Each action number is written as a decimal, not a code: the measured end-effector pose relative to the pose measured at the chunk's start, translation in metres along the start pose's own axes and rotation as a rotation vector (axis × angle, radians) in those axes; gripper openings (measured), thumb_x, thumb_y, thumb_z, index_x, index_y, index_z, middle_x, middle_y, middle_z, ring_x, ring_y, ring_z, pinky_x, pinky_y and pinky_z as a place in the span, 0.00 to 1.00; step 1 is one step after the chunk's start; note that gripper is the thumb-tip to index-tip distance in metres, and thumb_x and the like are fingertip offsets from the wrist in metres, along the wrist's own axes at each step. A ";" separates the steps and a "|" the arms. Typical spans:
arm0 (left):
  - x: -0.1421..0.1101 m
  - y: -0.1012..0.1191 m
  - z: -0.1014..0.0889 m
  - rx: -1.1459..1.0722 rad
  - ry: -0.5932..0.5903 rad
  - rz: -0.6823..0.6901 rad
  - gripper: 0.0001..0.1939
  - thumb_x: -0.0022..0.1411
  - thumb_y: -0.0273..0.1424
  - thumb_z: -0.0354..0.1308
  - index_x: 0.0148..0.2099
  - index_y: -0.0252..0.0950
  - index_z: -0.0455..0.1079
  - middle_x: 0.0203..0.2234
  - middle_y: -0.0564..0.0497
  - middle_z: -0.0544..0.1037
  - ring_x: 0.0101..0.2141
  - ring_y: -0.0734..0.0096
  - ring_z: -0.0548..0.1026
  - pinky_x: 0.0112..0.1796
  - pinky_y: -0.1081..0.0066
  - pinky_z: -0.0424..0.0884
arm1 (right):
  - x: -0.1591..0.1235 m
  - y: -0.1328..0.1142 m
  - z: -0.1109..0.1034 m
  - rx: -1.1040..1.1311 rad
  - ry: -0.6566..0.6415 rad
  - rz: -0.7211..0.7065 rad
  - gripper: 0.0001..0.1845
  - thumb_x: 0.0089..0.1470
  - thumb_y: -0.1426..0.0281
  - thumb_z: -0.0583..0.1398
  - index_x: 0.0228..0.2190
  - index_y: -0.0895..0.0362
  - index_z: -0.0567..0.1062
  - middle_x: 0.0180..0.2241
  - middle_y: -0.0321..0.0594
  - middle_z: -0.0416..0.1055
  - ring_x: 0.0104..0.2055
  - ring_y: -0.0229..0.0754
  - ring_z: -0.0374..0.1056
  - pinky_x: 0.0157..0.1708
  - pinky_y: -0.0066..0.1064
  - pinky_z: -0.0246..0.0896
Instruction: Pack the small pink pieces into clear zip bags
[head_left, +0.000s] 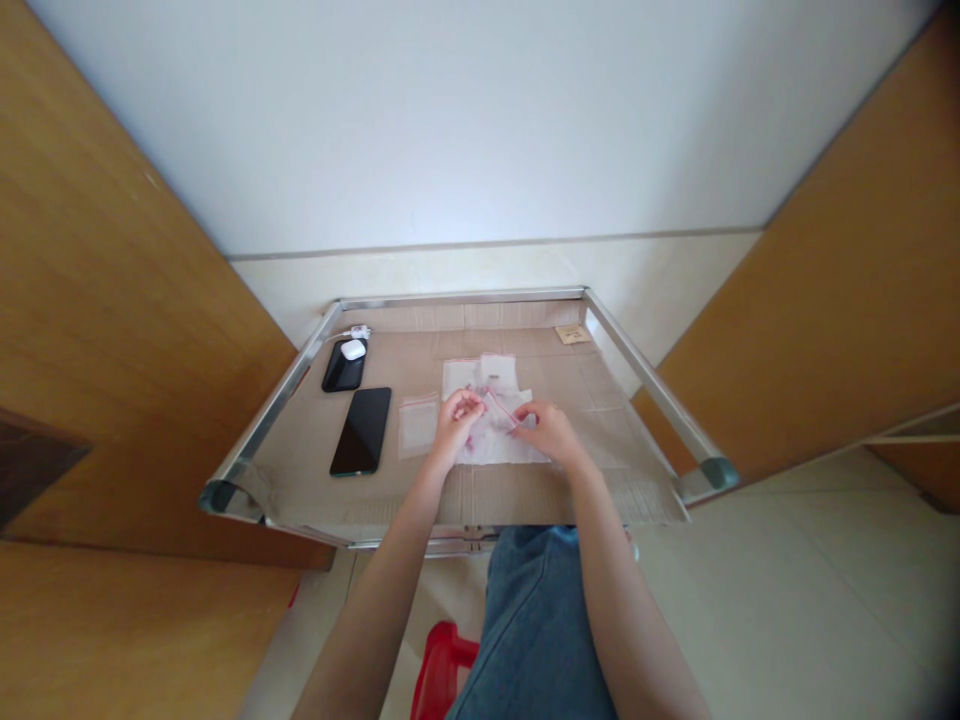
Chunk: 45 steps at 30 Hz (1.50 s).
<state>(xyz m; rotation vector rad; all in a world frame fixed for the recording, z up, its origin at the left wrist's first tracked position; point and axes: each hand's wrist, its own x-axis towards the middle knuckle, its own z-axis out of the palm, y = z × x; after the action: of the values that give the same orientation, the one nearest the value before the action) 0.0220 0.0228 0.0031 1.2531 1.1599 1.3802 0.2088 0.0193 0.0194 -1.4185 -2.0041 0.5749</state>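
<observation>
A small clear zip bag (498, 412) with a red seal line is stretched at a slant between my two hands. My left hand (454, 420) pinches its left end with thumb and fingertips. At the other end, the fingers of my right hand (550, 432) are closed on the bag's edge. Beneath them lies a white sheet (517, 450) with reddish specks, partly covered by my hands. Just beyond, another zip bag (498, 370) holds a small dark item too small to name. Left of my left hand, a flat zip bag (418, 427) rests on the cardboard.
Cardboard (420, 500) lines the metal-framed table (660, 400). On the left are a large black phone (361, 432) and a smaller phone (343, 372) with a white earbud case (353, 349) on top. A brown packet (572, 334) lies back right. A red stool (439, 670) stands below.
</observation>
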 end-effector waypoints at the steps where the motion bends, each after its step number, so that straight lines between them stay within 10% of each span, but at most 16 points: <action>1: 0.000 0.000 0.000 -0.001 -0.002 -0.008 0.07 0.49 0.33 0.60 0.31 0.37 0.65 0.26 0.54 0.74 0.32 0.70 0.74 0.35 0.72 0.68 | 0.000 -0.001 0.000 -0.030 -0.011 -0.010 0.04 0.42 0.68 0.63 0.25 0.55 0.76 0.29 0.39 0.74 0.32 0.41 0.67 0.35 0.31 0.58; 21: 0.000 0.002 0.001 0.005 -0.026 -0.008 0.07 0.50 0.32 0.60 0.30 0.37 0.65 0.25 0.54 0.73 0.30 0.71 0.73 0.35 0.72 0.67 | 0.000 -0.007 -0.005 0.241 0.171 0.068 0.13 0.50 0.61 0.56 0.30 0.57 0.77 0.25 0.38 0.73 0.25 0.38 0.63 0.27 0.28 0.56; 45: 0.000 0.001 0.001 -0.096 0.046 -0.013 0.10 0.47 0.35 0.63 0.30 0.37 0.67 0.25 0.53 0.74 0.29 0.72 0.73 0.33 0.73 0.68 | -0.002 -0.013 -0.009 0.267 0.030 0.024 0.12 0.47 0.60 0.61 0.28 0.56 0.76 0.26 0.37 0.74 0.24 0.36 0.63 0.27 0.28 0.56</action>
<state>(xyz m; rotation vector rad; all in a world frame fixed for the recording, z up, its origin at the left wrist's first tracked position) 0.0231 0.0229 0.0041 1.1499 1.1176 1.4441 0.2064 0.0128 0.0338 -1.2816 -1.8109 0.7946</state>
